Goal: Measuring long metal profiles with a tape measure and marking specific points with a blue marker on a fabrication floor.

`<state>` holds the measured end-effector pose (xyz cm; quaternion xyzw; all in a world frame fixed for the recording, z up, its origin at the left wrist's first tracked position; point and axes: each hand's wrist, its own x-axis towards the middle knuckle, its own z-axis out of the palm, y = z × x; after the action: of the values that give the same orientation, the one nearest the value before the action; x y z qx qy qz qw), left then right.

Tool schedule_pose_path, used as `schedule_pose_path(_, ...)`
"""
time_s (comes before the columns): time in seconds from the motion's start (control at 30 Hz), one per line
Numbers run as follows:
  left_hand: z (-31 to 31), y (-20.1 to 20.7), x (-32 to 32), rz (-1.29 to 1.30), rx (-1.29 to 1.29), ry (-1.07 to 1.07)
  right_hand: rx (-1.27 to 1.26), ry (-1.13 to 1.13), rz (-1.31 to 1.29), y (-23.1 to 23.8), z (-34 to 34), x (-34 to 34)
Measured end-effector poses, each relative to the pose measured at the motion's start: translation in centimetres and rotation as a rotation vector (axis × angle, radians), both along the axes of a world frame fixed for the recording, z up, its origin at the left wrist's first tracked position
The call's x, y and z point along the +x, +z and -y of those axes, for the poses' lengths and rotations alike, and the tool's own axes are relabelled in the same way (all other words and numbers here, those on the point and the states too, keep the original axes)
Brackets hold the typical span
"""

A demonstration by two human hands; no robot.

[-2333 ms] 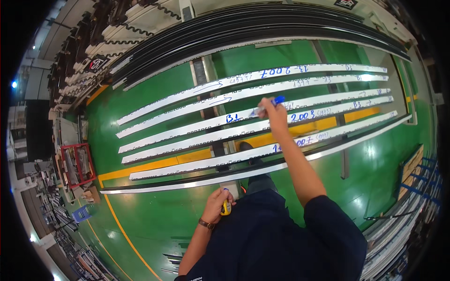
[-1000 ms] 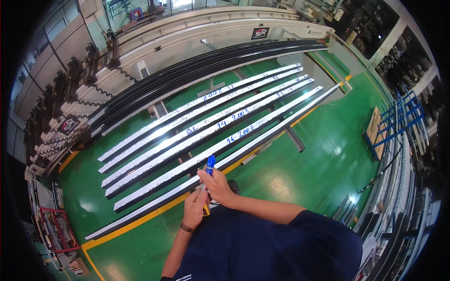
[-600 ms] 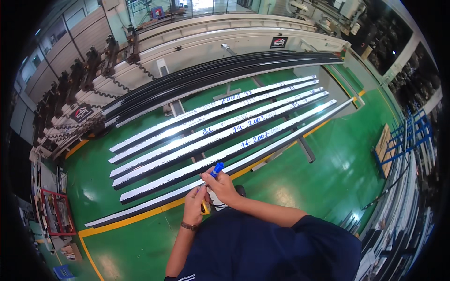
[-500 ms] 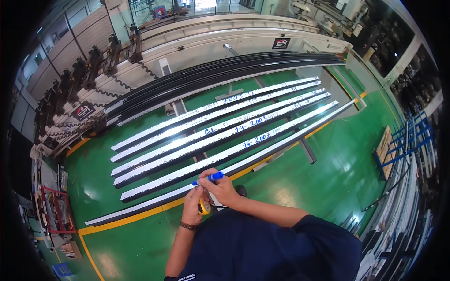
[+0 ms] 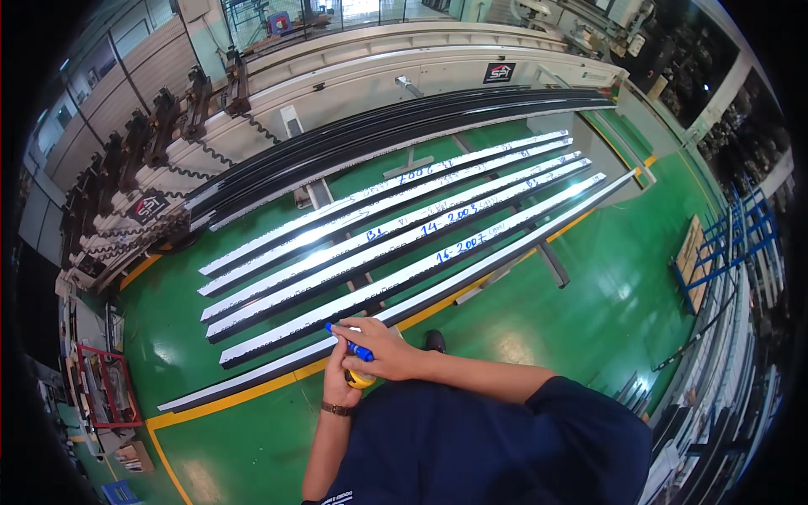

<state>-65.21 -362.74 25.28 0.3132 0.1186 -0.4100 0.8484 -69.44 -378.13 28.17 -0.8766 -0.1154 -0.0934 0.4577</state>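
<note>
Right hand [image 5: 383,353] grips a blue marker [image 5: 348,342], long axis pointing left, tip just short of the nearest white strip's [image 5: 396,309] near edge on the floor [image 5: 581,295]; left hand [image 5: 343,374], touching below, closes on a yellow tape measure [image 5: 362,380].

Yellow object [image 5: 362,380] mostly hidden behind the right hand [image 5: 383,353], left hand [image 5: 341,383] partly covered.

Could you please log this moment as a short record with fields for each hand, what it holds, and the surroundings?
Right hand: holds a blue marker, tip pointing left
Left hand: holds a yellow tape measure, mostly hidden
Hands: close together in front of the chest
Ahead: long white profiles laid side by side, with blue handwriting
Behind them: black profiles
Floor: green, with yellow lines
</note>
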Motion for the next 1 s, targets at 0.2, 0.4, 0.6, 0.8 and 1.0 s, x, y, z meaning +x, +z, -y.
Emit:
schedule_pose_path(0.2,-0.9,-1.4,0.5,0.025,-0.036,0.120,0.250,0.090,-0.263,-0.6,-0.4,0.0)
schedule_pose_path(0.4,-0.3,-0.6,0.4,0.041,-0.023,0.238,0.304,0.118,-0.273,-1.7,-1.1,-0.3)
schedule_pose_path(0.6,0.0,-0.3,0.1,0.029,-0.075,0.260,0.400,0.088,-0.362,-1.8,-1.6,-0.4)
schedule_pose_path(0.8,-0.1,-0.3,-0.5,0.071,-0.002,0.251,0.422,0.058,-0.435,-2.5,-1.8,-0.4)
schedule_pose_path(1.0,-0.4,-1.4,-0.7,0.119,0.035,0.255,0.611,0.076,-0.482,-3.6,-2.1,-0.6)
